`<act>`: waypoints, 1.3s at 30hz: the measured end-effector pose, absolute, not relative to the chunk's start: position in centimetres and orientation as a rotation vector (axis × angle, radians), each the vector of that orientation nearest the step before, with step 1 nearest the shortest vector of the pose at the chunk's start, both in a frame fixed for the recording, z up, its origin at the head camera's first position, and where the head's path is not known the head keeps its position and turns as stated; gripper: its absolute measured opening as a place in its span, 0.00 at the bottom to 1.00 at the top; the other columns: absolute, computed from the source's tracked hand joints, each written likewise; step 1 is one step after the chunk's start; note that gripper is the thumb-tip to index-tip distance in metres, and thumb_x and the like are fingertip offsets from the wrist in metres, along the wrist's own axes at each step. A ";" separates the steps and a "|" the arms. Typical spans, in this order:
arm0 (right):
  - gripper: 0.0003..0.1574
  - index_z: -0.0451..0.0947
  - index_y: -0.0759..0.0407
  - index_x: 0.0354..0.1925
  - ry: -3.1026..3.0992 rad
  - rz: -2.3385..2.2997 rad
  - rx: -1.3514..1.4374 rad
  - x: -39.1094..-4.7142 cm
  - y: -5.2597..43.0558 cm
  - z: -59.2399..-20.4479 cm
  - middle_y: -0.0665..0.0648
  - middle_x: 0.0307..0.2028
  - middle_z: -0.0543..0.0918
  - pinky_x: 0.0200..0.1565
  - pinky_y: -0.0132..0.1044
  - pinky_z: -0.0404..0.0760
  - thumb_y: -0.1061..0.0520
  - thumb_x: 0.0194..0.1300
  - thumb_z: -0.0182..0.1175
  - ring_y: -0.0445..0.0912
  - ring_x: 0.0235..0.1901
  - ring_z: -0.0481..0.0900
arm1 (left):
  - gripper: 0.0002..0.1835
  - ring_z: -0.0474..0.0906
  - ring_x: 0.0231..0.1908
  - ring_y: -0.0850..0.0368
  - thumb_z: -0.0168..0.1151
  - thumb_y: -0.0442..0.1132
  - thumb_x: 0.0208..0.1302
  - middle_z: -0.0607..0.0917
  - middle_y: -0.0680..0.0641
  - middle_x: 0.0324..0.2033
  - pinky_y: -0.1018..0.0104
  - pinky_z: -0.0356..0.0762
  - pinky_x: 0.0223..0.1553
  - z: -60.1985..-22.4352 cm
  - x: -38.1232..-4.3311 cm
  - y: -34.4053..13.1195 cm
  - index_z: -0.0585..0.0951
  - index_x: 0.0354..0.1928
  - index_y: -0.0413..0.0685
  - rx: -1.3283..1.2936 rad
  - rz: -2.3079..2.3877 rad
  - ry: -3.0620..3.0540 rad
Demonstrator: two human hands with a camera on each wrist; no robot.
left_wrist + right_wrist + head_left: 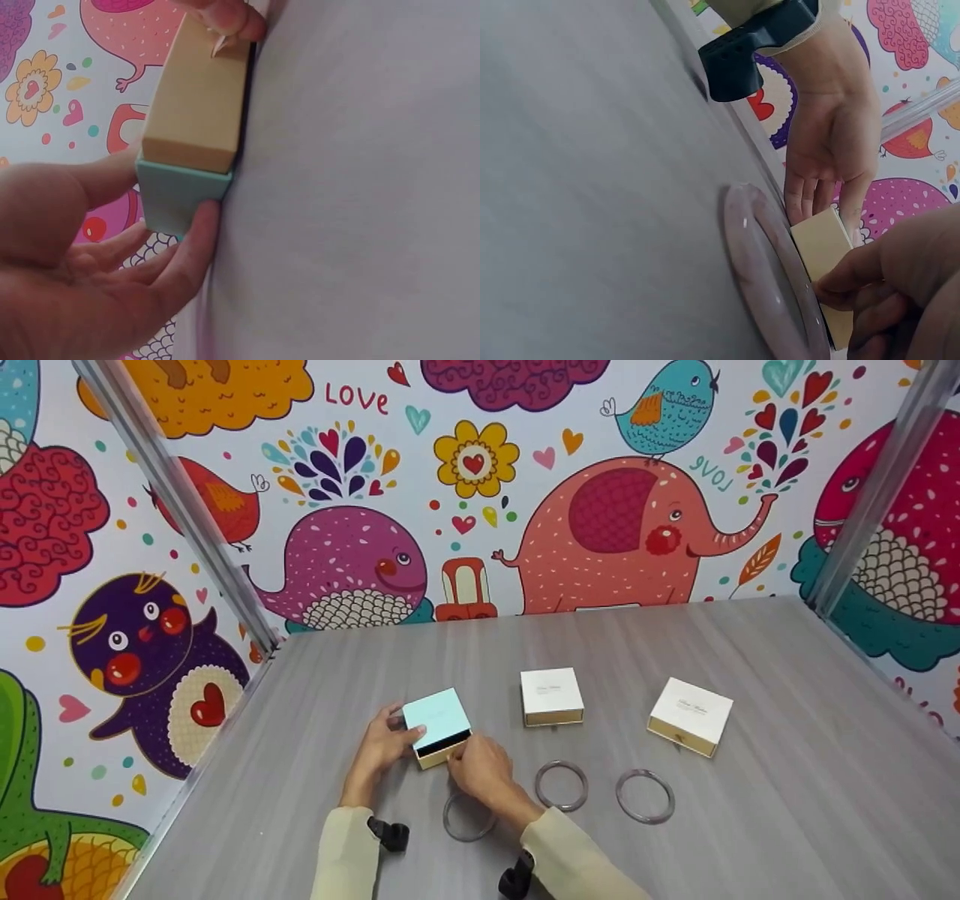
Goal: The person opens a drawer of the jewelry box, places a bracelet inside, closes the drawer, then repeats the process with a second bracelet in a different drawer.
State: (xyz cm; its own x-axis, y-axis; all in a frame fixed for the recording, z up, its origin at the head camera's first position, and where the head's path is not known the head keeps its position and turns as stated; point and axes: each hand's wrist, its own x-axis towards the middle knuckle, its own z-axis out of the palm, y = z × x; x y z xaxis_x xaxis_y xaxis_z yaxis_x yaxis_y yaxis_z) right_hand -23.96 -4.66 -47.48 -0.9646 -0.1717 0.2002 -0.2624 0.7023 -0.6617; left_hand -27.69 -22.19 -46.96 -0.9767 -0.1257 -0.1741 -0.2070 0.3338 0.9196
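My left hand (pixel 382 746) grips a light-blue gift box (pixel 436 716) by its sides, with the thumb on the top near the front edge. From its front a cream drawer (pixel 195 97) is slid partly out, and a dark strip of the inside shows. At the drawer's front, my right hand (pixel 484 769) pinches a small ribbon pull tab (pixel 219 46), seen best in the left wrist view. A translucent pale-purple bangle (pixel 469 838) lies on the table just below the right hand, its upper part hidden by that hand and wrist in the head view.
Two white drawer boxes with gold fronts, a middle one (pixel 551 690) and a right one (pixel 691 709), stand on the grey wood-look table (pixel 360 675). Two more bangles, one nearer (pixel 561 808) and one farther right (pixel 646 819), lie in front of them. A cartoon-printed wall panel (pixel 465 532) rises behind.
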 end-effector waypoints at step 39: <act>0.24 0.75 0.54 0.06 -2.708 0.888 0.647 -22.3 -2.3 -47.6 0.39 0.10 0.58 0.17 0.26 0.53 0.59 0.56 0.68 0.35 0.16 0.54 | 0.39 0.80 0.49 0.46 0.64 0.30 0.66 0.67 0.25 0.67 0.51 0.84 0.49 -46.6 -27.6 -22.2 0.56 0.75 0.33 -0.294 1.797 2.464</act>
